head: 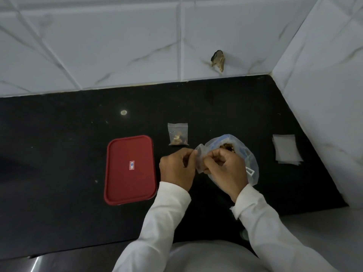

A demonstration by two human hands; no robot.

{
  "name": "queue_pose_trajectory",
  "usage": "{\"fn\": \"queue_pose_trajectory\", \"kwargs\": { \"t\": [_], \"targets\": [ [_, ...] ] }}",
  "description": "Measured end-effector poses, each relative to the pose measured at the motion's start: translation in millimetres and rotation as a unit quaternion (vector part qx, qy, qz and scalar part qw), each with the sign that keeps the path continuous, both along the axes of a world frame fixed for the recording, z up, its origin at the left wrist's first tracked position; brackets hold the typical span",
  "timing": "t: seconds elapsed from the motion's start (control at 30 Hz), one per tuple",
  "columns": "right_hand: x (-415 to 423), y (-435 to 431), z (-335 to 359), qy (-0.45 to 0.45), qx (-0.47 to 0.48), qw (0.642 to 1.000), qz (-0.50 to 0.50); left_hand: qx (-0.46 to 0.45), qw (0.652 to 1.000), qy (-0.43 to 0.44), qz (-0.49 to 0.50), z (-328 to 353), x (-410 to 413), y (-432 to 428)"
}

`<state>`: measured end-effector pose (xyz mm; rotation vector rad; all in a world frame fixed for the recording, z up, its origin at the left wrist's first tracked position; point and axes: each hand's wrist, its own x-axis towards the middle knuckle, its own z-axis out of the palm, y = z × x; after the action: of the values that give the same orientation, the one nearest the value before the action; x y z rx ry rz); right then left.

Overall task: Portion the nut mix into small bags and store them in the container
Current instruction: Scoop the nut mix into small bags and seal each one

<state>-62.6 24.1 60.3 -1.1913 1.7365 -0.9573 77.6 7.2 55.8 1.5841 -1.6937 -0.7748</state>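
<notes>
Black counter (pixel 59 154); left hand (pixel 176 167) and right hand (pixel 225 169), each grip tight on small bag (pixel 200 160), its contents hidden

On the counter (pixel 59 154), the lidded container (pixel 130 169) lies left of the filled bag (pixel 178 134), the empty bags (pixel 286 150) far right

The surface (pixel 59 154) is dark, smooth, speckled stone, the wall tiles (pixel 98 46) glossy white marble-veined, the container lid (pixel 130 169) matt red plastic, the small bags (pixel 178 133) clear thin plastic, the sleeves (pixel 275 232) white cloth.
</notes>
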Motion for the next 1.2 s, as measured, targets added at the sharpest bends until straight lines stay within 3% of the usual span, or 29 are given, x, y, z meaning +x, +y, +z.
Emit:
{"fn": "queue_pose_trajectory", "kwargs": {
  "t": [0.1,0.2,0.33,0.43,0.5,0.6,0.7,0.77,0.83,0.87,0.9,0.93,1.0,1.07,1.13,1.2],
  "targets": [
    [-5,-2,-2,0.122,-0.028,0.992,-0.012,-0.103,0.991,-0.076,-0.024,-5,3,-5],
    [-7,-3,2,0.233,-0.071,0.97,-0.012,-0.139,0.982,-0.113,-0.059,-6,2,-9],
    [-7,-6,4,0.239,-0.016,0.97,0.03,-0.156,0.976,-0.12,-0.092,1,-6,-8],
    [-8,-14,4,0.223,-0.037,0.973,0.041,-0.165,0.97,-0.13,-0.126,4,-13,-7],
    [-8,-12,7,0.223,-0.056,0.972,0.041,-0.152,0.964,-0.165,-0.146,6,-15,-6],
    [-9,-16,9,0.287,-0.045,0.955,0.054,-0.059,0.96,-0.24,-0.133,9,-16,-11],
    [-8,-31,19,0.352,0.111,0.92,0.13,-0.007,0.963,-0.249,-0.103,15,-13,-16],
    [-14,-35,28,0.303,0.182,0.925,0.139,-0.01,0.981,-0.167,-0.095,17,-8,-14],
    [-22,-30,31,0.225,0.11,0.964,0.089,0.028,0.999,0.005,-0.043,15,-6,-10],
    [-25,-28,34,0.214,0.071,0.971,0.08,0.087,0.988,0.125,0.006,14,-7,-10],
    [-29,-24,35,0.215,0.047,0.972,0.087,0.182,0.951,0.243,0.058,10,-9,-13],
    [-31,-25,36,0.207,0.037,0.973,0.096,0.293,0.891,0.333,0.096,6,-11,-17],
    [-32,-26,43,0.195,0.032,0.972,0.126,0.457,0.77,0.434,0.096,-3,-16,-19],
    [-29,-27,50,0.19,0.025,0.97,0.152,0.522,0.692,0.496,0.057,-8,-23,-16],
    [-23,-24,53,0.222,0.015,0.958,0.18,0.521,0.667,0.531,0.042,-12,-28,-15],
    [-20,-25,54,0.245,0.029,0.947,0.205,0.512,0.681,0.522,0.044,-15,-31,-16]
  ]
}}
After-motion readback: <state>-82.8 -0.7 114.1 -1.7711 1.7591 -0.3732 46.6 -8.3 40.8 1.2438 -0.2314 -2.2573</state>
